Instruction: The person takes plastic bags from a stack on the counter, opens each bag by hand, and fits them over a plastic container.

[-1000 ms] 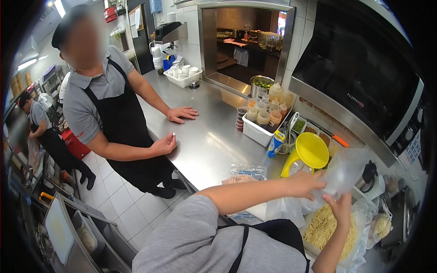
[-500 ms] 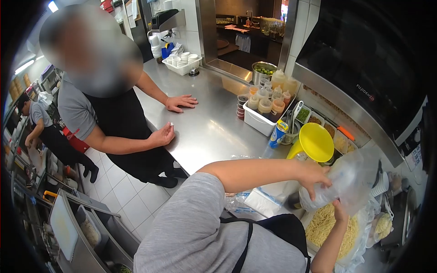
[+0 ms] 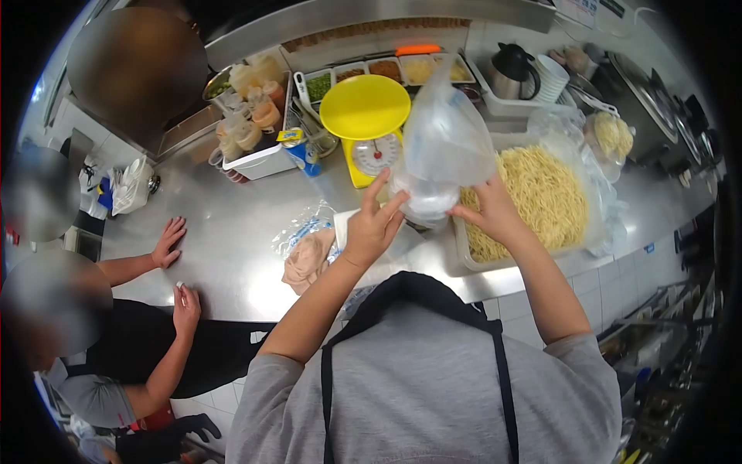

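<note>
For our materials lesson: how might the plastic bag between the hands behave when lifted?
The bag is probably floppy: its thin film looks creased. Shiny highlights suggest it may be slippery, and its puffed, translucent top looks light.

A white bin (image 3: 261, 165) of squeeze bottles (image 3: 267, 117) stands on the steel table (image 3: 220, 232) — a blue-and-yellow can (image 3: 308, 160) just beside it. Farther right, a black-topped steel jug (image 3: 508, 76) stands beside stacked white bowls (image 3: 549, 82).

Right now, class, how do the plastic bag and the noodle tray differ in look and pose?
The plastic bag is held up, the right hand at its lower end; the noodle tray rests on the counter. The bag rises to a narrow peak; the tray lies broad and low. The bag is translucent; the tray holds pale yellow noodles.
</note>
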### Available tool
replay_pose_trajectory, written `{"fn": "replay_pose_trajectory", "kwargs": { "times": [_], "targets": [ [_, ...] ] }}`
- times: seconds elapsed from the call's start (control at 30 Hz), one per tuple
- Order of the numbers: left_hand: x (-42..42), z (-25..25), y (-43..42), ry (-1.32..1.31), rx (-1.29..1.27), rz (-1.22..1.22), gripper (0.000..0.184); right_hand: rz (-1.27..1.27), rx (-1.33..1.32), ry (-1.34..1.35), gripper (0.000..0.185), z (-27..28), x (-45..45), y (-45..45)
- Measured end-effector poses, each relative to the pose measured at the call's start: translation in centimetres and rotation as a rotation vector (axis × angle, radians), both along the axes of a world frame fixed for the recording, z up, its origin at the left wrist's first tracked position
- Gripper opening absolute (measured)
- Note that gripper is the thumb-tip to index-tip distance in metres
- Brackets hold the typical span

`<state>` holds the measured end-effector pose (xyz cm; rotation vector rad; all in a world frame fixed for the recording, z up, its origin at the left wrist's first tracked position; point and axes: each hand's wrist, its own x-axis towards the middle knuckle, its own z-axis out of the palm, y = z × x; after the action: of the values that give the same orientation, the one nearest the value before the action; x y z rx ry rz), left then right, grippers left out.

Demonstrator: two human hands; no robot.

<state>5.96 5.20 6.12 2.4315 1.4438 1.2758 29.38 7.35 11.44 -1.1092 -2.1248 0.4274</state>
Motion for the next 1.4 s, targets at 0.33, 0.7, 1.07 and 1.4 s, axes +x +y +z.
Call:
{"fn": "replay_pose_trajectory", "kwargs": {
  "times": [0.33,0.7,1.07,1.4],
  "targets": [
    [1.1,2.8,-0.8,0.050,0.117,-0.159,0.027,0.046,0.244,0.010,0.033,0.7,-1.7,-2.0],
    [3.7,6.3,2.4,-0.705,-0.192,-0.139,0.084,0.209,-0.245,0.625,0.084,2.9,-4.4,4.6],
    [1.9,7.1,2.3,-0.263,-0.412,-0.065,0.068,0.195,-0.516,0.424,0.082,0.2,-2.1,2.4],
    [1.8,8.9,2.3,-0.329,-0.280,-0.094,0.070,0.226,-0.479,0.850,0.083,1.6,-4.8,5.6]
  ]
}}
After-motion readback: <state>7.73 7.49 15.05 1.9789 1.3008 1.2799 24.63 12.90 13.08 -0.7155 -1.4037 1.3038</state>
